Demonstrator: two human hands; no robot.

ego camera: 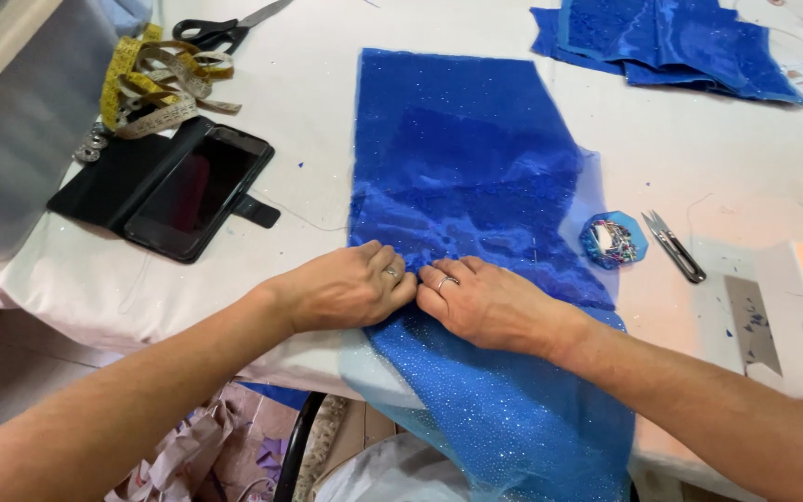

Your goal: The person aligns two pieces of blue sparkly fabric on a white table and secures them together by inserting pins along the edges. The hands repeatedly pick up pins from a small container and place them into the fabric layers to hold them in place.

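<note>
Head view: a long piece of sparkly blue fabric (476,177) lies flat down the middle of the table (309,102), and its lower end spills over the near edge and hangs toward the floor. Both hands sit on it right by that near edge. The left hand (350,286) is curled with its fingers tucked down on the cloth, and the right hand (490,302) is flatter, fingertips pressing the same spot; the two hands touch. Whether either one actually pinches a fold, I can't tell.

The stuff looks light, soft and floppy, with a sheer netting layer over a shiny satin one, so I'd guess it slides around and snags easily. Holding it near the edges with flat fingers looks like the safe bet.

Toward the right edge sit a blue pin holder (612,239) and small thread snips (673,244). Near the left edge are a phone in a black case (183,191), a yellow tape measure (155,88) and black scissors (225,30). More blue pieces (671,42) lie at the far right corner.
</note>
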